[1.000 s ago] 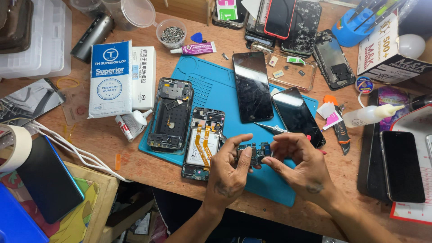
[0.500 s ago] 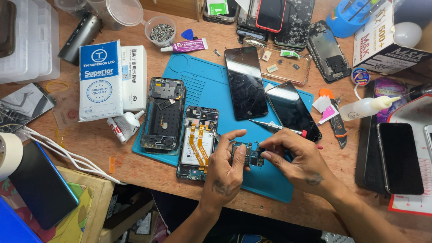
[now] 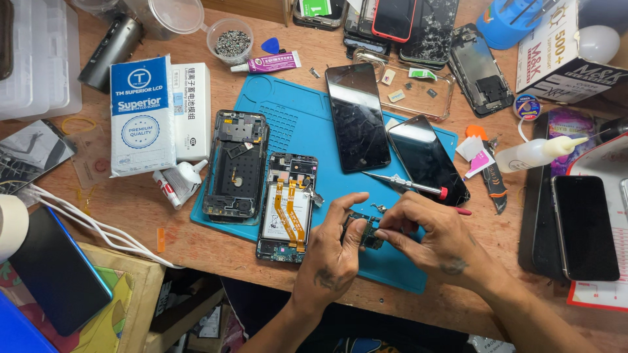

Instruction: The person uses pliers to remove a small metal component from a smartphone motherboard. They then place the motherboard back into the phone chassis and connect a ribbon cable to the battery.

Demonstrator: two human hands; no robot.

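My left hand (image 3: 333, 258) and my right hand (image 3: 435, 238) meet over the near edge of a blue work mat (image 3: 297, 117). Between their fingertips they pinch a small dark circuit board (image 3: 367, 234), held just above the mat. To the left lies an opened phone (image 3: 286, 206) with its battery and orange flex cables exposed. Beside it sits a bare dark phone frame (image 3: 235, 165). A red-handled screwdriver (image 3: 409, 185) rests across a black screen (image 3: 428, 160) just beyond my right hand.
A second black screen (image 3: 356, 116) lies on the mat. White boxes (image 3: 140, 114) stand at left, a glue tube (image 3: 268, 63) and screw cup (image 3: 232, 40) at the back. A squeeze bottle (image 3: 536, 153) and dark phone (image 3: 584, 225) lie at right, several phones (image 3: 418, 26) behind.
The view shifted slightly, so the desk sits lower and more to the left in frame. Both hands stay together on the small board, with only small finger movements.
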